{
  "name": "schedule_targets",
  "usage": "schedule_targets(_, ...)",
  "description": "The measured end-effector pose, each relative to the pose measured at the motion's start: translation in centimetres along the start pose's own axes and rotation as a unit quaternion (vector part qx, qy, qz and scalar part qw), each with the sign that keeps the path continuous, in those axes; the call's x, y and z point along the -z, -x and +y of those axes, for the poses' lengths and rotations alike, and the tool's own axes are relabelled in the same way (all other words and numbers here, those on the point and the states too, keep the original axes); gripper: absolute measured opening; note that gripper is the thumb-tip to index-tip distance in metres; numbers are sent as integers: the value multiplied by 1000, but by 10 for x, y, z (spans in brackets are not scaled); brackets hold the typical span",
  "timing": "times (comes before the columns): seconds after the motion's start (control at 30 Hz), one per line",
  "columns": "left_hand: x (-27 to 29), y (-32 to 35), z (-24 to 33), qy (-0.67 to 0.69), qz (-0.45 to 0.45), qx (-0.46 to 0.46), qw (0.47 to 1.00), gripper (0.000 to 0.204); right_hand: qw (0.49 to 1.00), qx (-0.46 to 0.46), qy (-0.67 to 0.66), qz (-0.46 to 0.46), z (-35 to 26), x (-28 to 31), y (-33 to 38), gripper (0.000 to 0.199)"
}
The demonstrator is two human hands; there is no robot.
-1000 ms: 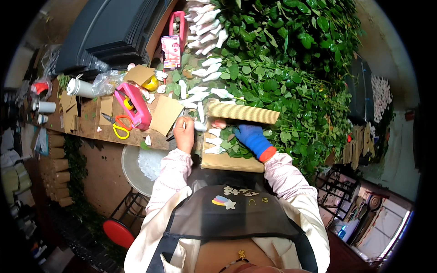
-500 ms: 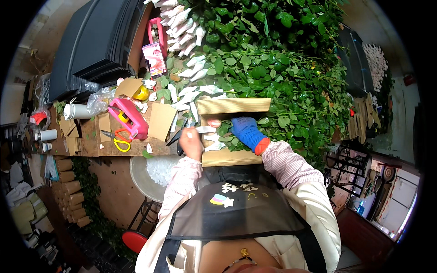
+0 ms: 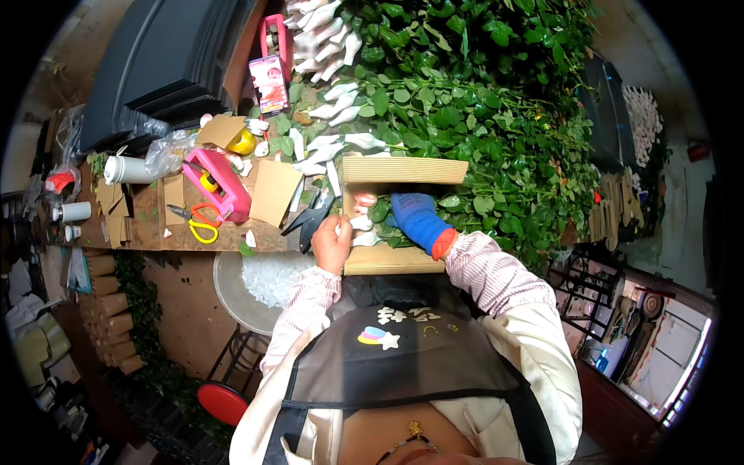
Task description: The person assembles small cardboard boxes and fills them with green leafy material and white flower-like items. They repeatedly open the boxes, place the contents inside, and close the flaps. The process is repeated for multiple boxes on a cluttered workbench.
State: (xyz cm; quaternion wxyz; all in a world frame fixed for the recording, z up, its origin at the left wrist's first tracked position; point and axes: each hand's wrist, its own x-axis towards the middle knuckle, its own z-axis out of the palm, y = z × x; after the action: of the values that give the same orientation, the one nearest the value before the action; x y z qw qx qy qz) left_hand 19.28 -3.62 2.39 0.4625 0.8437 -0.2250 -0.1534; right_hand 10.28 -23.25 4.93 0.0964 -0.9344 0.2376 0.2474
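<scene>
An open cardboard box (image 3: 403,169) lies on the wooden bench with leafy cuttings (image 3: 380,211) and white-wrapped stems inside. My left hand (image 3: 332,244), bare, is at the box's left edge with its fingers closed on a white-wrapped cutting (image 3: 360,223). My right hand (image 3: 415,217), in a blue glove, reaches into the box and rests on the leaves. Its fingertips are hidden among them. Black pruning shears (image 3: 310,217) lie just left of my left hand.
More white-wrapped cuttings (image 3: 341,116) and dense green foliage (image 3: 480,101) fill the bench beyond the box. A pink tool (image 3: 221,184), yellow-handled scissors (image 3: 200,225), cardboard pieces (image 3: 273,192) and white cups (image 3: 128,169) lie left. Below stand a round basin (image 3: 252,279) and a red stool (image 3: 221,401).
The view has tilted and drawn closer to the bench. My left hand has shifted slightly right to the box edge. The gloved right hand stays in the box.
</scene>
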Motion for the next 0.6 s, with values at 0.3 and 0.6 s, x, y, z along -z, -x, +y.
schedule_targets(0.3, 22, -18, -24, 98, 134, 17, 986, 25, 1000, -6, -27, -4, 6, 3, 1, 62)
schedule_targets(0.6, 45, -6, -27, -1, -301, 40, 953, 45, 977, 163, -136, 24, -19, 67, 60, 30)
